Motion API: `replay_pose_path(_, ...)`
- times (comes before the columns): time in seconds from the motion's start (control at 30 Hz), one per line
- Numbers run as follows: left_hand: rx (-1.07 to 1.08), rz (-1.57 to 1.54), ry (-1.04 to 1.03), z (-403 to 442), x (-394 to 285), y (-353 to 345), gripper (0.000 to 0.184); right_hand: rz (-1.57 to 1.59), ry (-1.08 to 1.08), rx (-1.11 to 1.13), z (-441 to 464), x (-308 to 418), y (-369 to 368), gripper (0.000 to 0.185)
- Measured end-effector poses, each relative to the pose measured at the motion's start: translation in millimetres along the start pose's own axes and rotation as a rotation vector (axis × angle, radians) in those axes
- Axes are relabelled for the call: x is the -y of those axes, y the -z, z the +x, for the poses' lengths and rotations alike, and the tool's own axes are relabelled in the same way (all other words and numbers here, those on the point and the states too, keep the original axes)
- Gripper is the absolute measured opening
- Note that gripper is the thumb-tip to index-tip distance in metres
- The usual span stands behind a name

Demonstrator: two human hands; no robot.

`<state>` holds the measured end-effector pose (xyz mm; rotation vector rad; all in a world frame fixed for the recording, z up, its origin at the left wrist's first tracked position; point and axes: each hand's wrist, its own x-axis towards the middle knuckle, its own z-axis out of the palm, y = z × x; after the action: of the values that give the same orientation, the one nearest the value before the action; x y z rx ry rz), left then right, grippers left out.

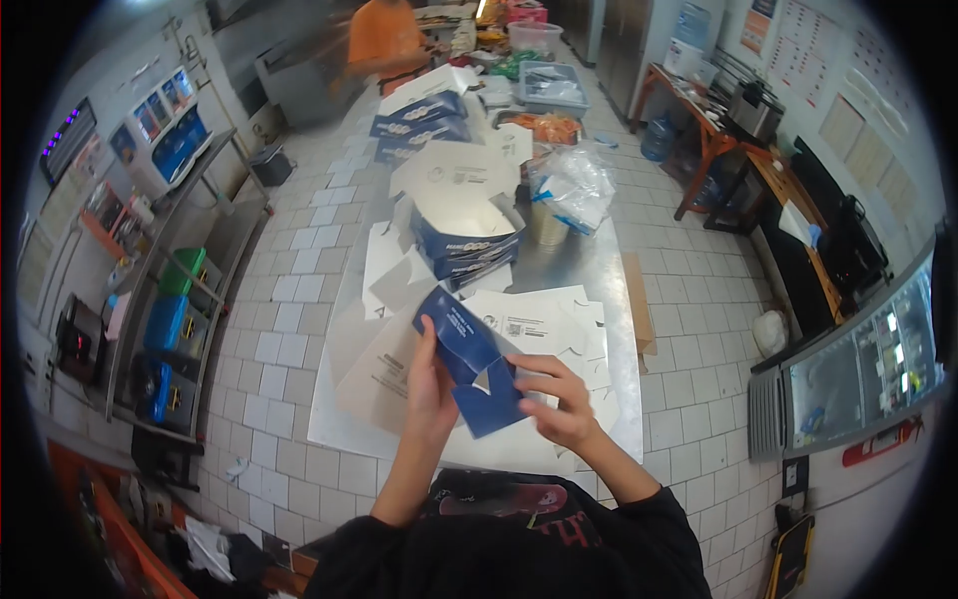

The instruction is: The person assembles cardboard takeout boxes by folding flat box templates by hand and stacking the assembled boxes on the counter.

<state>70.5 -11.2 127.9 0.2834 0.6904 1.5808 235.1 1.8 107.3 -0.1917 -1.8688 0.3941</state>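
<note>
Both my hands hold a blue cardboard box piece (464,339), tilted above the near part of the metal table (624,399). My left hand (430,384) grips its left edge, thumb on the blue face. My right hand (559,397) holds the lower right end, where folded flaps and a notch show. Under and around the hands lie flat white cardboard sheets (544,309) with printing. Just beyond stands a stack of folded blue and white boxes (464,235).
More blue boxes (419,128), a clear plastic bag (584,180), a tray of orange food (544,127) and a plastic bin (554,88) stand farther along the table. A person in orange (384,40) is at the far left. Shelving (190,270) stands left.
</note>
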Motion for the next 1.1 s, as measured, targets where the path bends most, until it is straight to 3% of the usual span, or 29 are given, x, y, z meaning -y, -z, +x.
replay_pose_path(0.07,0.062,0.024,0.097,-1.6,-8.3,2.6,0.034,0.072,0.038,-0.039,-6.3,-1.5,-1.2,0.044)
replay_pose_path(0.17,0.04,0.05,0.032,-3.7,-5.5,-3.5,0.032,-0.326,-0.029,0.22,29.0,26.9,4.4,0.045)
replay_pose_path(0.27,0.058,0.079,-0.03,-5.2,-2.0,-5.4,0.033,-0.48,0.131,0.357,24.0,17.5,9.4,0.047)
replay_pose_path(0.33,0.051,0.074,0.002,-4.6,-0.7,-5.7,0.033,-0.415,0.124,0.376,20.9,14.4,15.5,0.046)
replay_pose_path(0.47,0.073,0.043,0.026,-3.3,8.0,2.7,0.033,-0.107,0.075,0.246,11.7,6.2,14.7,0.044)
replay_pose_path(0.5,0.079,0.026,0.01,-5.3,10.3,0.0,0.033,0.169,-0.048,-0.015,8.6,7.6,6.7,0.045)
replay_pose_path(0.6,0.078,0.006,-0.019,-7.1,12.8,3.1,0.032,0.639,-0.324,-0.464,10.5,18.7,-6.4,0.042)
replay_pose_path(0.7,0.08,0.035,-0.054,-15.0,8.9,-2.3,0.033,-0.061,-0.189,0.088,19.0,18.9,6.3,0.038)
replay_pose_path(0.73,0.089,0.066,-0.074,-18.6,7.3,-5.1,0.033,-0.057,-0.19,0.092,18.1,18.8,5.1,0.038)
replay_pose_path(0.8,0.092,0.092,-0.103,-21.1,8.5,-6.2,0.033,-0.388,-0.057,0.212,15.0,16.1,1.7,0.043)
replay_pose_path(0.87,0.096,0.115,-0.135,-20.2,7.8,-6.0,0.033,-0.386,-0.065,0.212,10.1,15.2,1.8,0.051)
replay_pose_path(0.93,0.074,0.175,-0.129,-18.8,5.9,-2.4,0.036,-0.267,-0.083,0.232,9.8,19.1,2.7,0.05)
replay_pose_path(1.1,-0.01,0.212,-0.147,-28.8,26.6,-4.8,0.043,-0.374,-0.168,0.185,12.6,17.9,-3.7,0.04)
